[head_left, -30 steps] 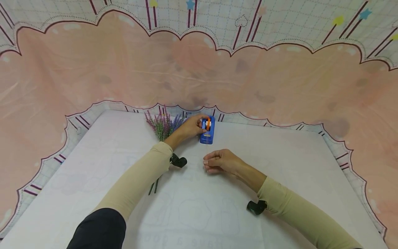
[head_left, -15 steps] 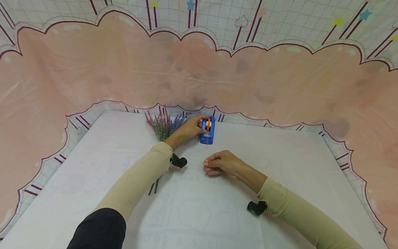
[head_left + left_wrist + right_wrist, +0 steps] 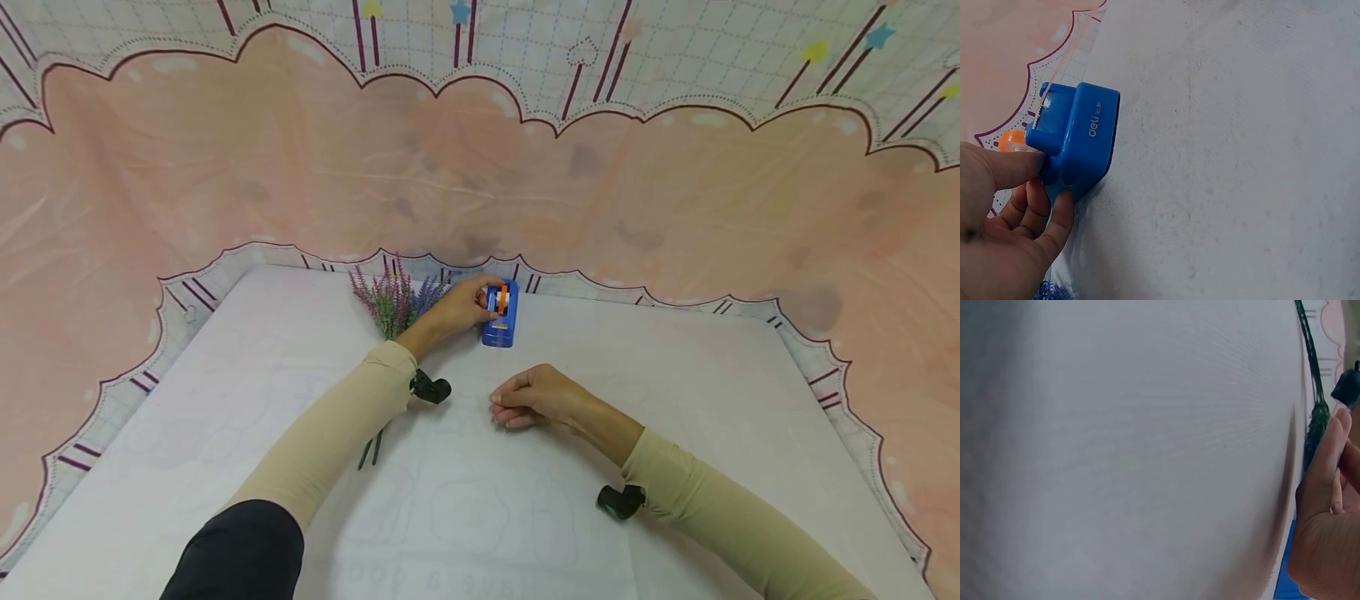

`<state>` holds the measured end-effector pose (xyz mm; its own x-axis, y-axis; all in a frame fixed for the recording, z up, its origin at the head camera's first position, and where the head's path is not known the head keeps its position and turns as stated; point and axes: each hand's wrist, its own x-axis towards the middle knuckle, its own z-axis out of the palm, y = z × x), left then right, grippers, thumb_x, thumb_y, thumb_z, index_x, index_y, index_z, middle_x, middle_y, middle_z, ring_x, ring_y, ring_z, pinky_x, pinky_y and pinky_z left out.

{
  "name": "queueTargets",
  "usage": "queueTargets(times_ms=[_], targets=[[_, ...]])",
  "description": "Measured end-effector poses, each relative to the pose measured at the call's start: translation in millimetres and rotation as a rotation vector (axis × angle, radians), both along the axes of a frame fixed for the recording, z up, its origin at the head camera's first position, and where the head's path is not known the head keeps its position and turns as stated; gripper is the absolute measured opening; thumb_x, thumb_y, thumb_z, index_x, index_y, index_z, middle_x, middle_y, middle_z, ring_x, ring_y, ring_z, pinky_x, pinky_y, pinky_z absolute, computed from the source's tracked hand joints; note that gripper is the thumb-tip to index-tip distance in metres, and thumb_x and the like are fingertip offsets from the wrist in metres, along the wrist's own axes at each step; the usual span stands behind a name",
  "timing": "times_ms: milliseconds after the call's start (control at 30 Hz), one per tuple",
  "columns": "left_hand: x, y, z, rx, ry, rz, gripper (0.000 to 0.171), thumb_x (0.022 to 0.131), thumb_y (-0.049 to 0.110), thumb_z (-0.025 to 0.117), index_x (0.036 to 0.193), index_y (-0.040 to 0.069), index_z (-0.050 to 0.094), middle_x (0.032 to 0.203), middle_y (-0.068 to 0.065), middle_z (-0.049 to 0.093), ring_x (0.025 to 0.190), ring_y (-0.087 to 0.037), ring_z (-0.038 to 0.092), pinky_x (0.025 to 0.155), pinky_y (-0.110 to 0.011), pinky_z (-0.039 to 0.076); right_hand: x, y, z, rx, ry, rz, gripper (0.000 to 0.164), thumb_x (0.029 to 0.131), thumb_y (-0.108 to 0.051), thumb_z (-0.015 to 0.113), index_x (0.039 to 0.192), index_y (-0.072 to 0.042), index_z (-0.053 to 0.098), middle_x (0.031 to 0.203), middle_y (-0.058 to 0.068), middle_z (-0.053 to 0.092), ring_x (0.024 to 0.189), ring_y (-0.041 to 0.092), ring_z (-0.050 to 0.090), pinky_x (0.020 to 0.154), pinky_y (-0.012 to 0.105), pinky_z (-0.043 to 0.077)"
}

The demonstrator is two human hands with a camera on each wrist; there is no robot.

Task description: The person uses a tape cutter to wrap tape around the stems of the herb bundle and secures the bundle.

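Note:
A blue tape dispenser with an orange core stands at the table's far edge. My left hand holds its side near the orange core; the left wrist view shows the thumb on the dispenser and the fingers curled below. From the cutter teeth a thin strip, apparently clear tape, runs up out of that view. Nearer my body, above the table, my right hand has thumb and forefinger pinched together; the tape at the fingertips is too faint to see clearly. Part of the dispenser shows behind the right hand.
Artificial lavender stems, pink and blue, lie left of the dispenser, partly under my left forearm. A white cloth covers the table. Behind it hangs a peach patterned cloth. Each wrist carries a black camera.
My right hand has shifted slightly toward my body, away from the dispenser, still pinched. The left hand and the dispenser have stayed in place.

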<state>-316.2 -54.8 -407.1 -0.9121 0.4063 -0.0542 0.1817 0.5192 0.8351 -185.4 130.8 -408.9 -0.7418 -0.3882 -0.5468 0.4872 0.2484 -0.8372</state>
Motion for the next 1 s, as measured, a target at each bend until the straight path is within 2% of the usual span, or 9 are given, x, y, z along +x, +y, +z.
queueTargets(times_ms=[233,433,667,800,1000], targets=[[0.2,-1.7,2.0,-0.003,0.003,0.003,0.061,0.094,0.002,0.071,0.149,0.014,0.050,0.089,-0.007,0.050,0.078,-0.020,0.045,0.068,-0.031,0.039,-0.4,-0.4,-1.4,-0.001,0.014,0.026,0.020,0.098,-0.008,0.066,0.113,0.004,0.072,0.094,0.013,0.077,0.076,0.015,0.073,0.074,0.030,0.060],[1.9,-6.3,4.4,0.025,0.013,-0.028,0.060,0.092,-0.003,0.070,0.147,0.010,0.052,0.091,-0.009,0.054,0.079,-0.020,0.048,0.070,-0.030,0.040,0.5,1.0,-1.2,0.021,0.048,0.033,0.017,0.099,-0.007,0.064,0.113,0.002,0.070,0.098,0.012,0.076,0.079,0.016,0.072,0.073,0.032,0.061],[8.1,-9.6,11.5,0.035,0.021,-0.094,0.059,0.093,-0.005,0.066,0.148,0.010,0.050,0.116,-0.019,0.060,0.102,-0.031,0.063,0.083,-0.038,0.051,1.6,2.7,2.1,0.025,0.067,0.038,0.016,0.098,-0.008,0.066,0.111,0.001,0.069,0.098,0.011,0.075,0.079,0.016,0.071,0.074,0.032,0.061],[11.4,-9.5,15.0,0.012,0.023,-0.110,0.059,0.094,-0.006,0.063,0.149,0.010,0.049,0.121,-0.021,0.060,0.112,-0.036,0.062,0.089,-0.043,0.053,1.6,2.7,2.0,0.012,0.075,0.042,0.016,0.098,-0.007,0.067,0.111,0.002,0.068,0.097,0.010,0.075,0.078,0.016,0.071,0.074,0.032,0.061],[17.0,-12.7,20.1,0.023,0.013,-0.129,0.059,0.095,-0.006,0.061,0.150,0.010,0.047,0.125,-0.022,0.059,0.115,-0.038,0.060,0.090,-0.046,0.053,1.4,3.1,0.3,0.005,0.078,0.041,0.016,0.097,-0.009,0.069,0.110,0.001,0.068,0.095,0.010,0.075,0.077,0.015,0.071,0.073,0.032,0.061]])
